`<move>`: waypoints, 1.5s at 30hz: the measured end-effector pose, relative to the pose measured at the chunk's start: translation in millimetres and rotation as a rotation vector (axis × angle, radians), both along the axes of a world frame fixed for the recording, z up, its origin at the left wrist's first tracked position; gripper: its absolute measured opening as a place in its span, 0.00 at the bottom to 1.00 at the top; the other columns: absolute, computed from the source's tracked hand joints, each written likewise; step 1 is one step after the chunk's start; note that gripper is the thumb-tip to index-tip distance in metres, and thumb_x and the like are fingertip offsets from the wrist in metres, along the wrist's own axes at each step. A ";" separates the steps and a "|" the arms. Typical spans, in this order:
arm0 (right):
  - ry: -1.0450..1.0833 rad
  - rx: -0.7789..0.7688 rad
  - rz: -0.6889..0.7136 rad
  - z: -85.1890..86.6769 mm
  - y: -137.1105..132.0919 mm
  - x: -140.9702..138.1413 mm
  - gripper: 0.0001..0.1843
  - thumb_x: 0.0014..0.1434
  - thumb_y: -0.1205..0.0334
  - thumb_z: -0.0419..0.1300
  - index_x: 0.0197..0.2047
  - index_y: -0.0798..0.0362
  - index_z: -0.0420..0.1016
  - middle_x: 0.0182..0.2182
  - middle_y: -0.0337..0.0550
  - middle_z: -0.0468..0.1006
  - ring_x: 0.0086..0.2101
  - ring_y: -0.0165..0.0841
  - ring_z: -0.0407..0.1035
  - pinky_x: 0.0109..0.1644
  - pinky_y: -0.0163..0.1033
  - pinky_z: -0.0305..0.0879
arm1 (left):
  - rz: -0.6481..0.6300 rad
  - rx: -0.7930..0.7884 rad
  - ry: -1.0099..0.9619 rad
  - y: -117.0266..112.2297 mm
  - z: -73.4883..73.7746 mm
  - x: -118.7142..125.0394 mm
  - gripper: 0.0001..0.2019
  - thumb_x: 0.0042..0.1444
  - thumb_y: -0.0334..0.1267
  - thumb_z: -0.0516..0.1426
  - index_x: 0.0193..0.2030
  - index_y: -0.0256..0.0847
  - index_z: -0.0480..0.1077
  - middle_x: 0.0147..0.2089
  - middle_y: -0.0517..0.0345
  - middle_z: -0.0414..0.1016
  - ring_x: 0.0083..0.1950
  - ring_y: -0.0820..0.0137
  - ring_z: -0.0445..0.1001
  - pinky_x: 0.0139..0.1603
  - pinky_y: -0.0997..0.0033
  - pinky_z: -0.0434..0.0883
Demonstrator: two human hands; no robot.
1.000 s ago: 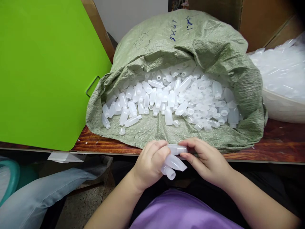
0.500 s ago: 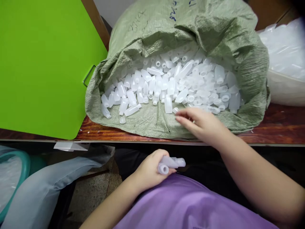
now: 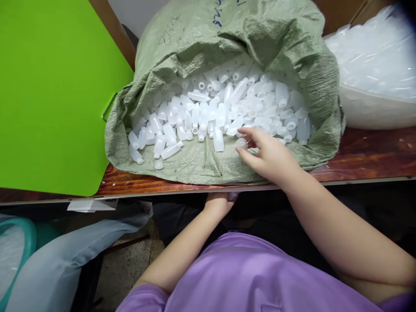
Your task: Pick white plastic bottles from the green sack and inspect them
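A large heap of small translucent white plastic bottles [image 3: 203, 113] lies in the mouth of a green woven sack [image 3: 188, 171]. At the front of the heap, my right hand [image 3: 271, 158] is closed with thumb and fingers around one small bottle [image 3: 241, 143], its end facing me. Below the table edge, my left hand [image 3: 218, 204] is wrapped around bottles, of which only a pale sliver [image 3: 232, 196] shows. The left fingers are mostly hidden under the edge. A single upright bottle [image 3: 219, 141] rests on the sack lip, left of my right hand.
A bright green board [image 3: 52, 95] with a metal handle [image 3: 108, 106] stands at the left on the brown wooden table [image 3: 373, 149]. A clear bag of white pieces [image 3: 380, 65] sits at the right. At lower left are a teal tub [image 3: 30, 238] and a grey-blue cloth-like sheet [image 3: 55, 268].
My left hand has moved forward under the table edge with its bottles. My right hand has taken hold of a small bottle at the front of the heap. The view has shifted slightly.
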State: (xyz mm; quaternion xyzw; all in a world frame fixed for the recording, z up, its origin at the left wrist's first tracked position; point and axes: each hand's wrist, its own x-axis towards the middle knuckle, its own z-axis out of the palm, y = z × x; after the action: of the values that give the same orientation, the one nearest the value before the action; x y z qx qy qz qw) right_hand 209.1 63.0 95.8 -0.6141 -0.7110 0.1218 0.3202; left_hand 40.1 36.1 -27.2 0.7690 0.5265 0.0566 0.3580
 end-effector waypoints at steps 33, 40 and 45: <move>0.184 -0.268 0.713 -12.7 -95.5 21.5 0.15 0.62 0.60 0.56 0.51 0.51 0.71 0.37 0.42 0.79 0.36 0.27 0.73 0.38 0.30 0.68 | -0.788 -1.311 -0.346 13.3 91.1 -5.8 0.25 0.40 0.64 0.62 0.27 0.41 0.71 0.19 0.61 0.67 0.20 0.70 0.62 0.22 0.68 0.60; 0.151 -0.437 0.327 -26.7 -98.1 15.1 0.26 0.66 0.50 0.43 0.28 0.53 0.74 0.23 0.41 0.76 0.24 0.28 0.69 0.28 0.33 0.64 | -0.659 -1.074 -0.286 16.1 93.4 -6.2 0.22 0.45 0.59 0.62 0.25 0.38 0.70 0.20 0.63 0.66 0.24 0.73 0.65 0.27 0.72 0.61; 0.241 -0.318 0.424 -37.7 -102.5 17.7 0.13 0.63 0.56 0.52 0.46 0.51 0.72 0.40 0.46 0.76 0.39 0.31 0.72 0.42 0.35 0.70 | -0.657 -0.939 -0.204 17.3 93.8 -9.7 0.18 0.49 0.53 0.61 0.24 0.38 0.69 0.21 0.63 0.68 0.24 0.75 0.66 0.27 0.75 0.60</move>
State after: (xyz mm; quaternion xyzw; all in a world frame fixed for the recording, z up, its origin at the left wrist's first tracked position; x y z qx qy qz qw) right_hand 226.8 -39.5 58.2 -0.4752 -0.7523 0.3680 0.2698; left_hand 30.4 53.3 66.6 0.6417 0.1917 -0.2229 0.7083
